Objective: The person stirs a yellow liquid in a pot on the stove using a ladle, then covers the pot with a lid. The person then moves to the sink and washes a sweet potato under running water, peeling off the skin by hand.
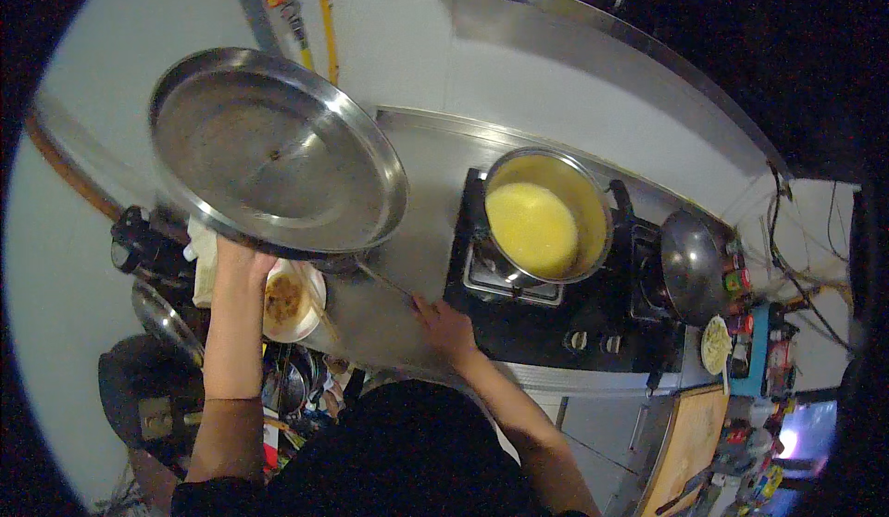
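A large round steel pot lid is tilted up at the upper left, its hollow underside facing me. My left hand grips it from behind and below, with the fingers mostly hidden by the rim. My right hand is closed on the end of a long thin-handled utensil, whose other end lies near the lid's lower edge and is partly hidden. Right of centre, an uncovered steel pot with black handles stands on the gas stove, holding a yellow liquid.
A white bowl of brown food with chopsticks across it sits below the lid. A dark wok rests on the right burner. Farther right are a plate of pale shreds, several jars, and a wooden cutting board with a knife.
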Demonstrator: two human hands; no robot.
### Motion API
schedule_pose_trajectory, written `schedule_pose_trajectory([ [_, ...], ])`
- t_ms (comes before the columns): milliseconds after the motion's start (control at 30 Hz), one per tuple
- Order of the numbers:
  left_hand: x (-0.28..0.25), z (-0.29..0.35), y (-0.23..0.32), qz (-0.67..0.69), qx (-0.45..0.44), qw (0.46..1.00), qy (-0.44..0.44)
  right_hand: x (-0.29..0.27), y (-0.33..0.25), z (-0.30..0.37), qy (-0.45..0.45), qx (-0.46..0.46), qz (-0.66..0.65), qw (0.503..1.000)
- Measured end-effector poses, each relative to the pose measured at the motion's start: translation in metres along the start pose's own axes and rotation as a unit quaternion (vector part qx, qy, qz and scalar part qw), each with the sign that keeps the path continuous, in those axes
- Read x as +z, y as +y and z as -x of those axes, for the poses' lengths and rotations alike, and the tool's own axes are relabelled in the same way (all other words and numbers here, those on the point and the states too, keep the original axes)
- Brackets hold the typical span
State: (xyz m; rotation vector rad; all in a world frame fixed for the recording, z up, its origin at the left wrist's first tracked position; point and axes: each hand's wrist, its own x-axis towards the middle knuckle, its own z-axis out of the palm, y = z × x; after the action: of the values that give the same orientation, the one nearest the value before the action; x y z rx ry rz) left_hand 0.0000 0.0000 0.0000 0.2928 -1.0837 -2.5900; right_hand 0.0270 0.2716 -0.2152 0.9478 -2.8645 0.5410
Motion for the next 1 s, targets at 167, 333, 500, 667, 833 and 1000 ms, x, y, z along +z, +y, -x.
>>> schedule_pose_trajectory([
  [167, 0.084, -0.018, -0.022, -0.122, -0.026, 0.977, -0.172, 0.002, 0.007, -0.001, -0.02, 0.056, -0.085, 0.995],
  [333, 0.168, -0.043, -0.081, -0.308, -0.001, 0.896, -0.318, 0.017, 0.027, 0.01, -0.021, 0.018, -0.049, 0.998],
  [500, 0.219, -0.054, -0.139, -0.549, 0.139, 0.731, -0.379, 0.033, 0.046, 0.024, 0.008, 0.078, -0.108, 0.991],
  [667, 0.228, -0.06, -0.176, -0.609, 0.177, 0.635, -0.441, -0.026, 0.041, 0.044, 0.095, 0.027, -0.066, 0.993],
  [833, 0.229, -0.056, -0.199, -0.666, 0.183, 0.578, -0.434, -0.056, 0.056, 0.083, 0.125, 0.108, -0.147, 0.975],
  [1000, 0.221, -0.06, -0.216, -0.692, 0.196, 0.551, -0.423, -0.079, 0.064, 0.108, 0.105, 0.182, -0.18, 0.961],
])
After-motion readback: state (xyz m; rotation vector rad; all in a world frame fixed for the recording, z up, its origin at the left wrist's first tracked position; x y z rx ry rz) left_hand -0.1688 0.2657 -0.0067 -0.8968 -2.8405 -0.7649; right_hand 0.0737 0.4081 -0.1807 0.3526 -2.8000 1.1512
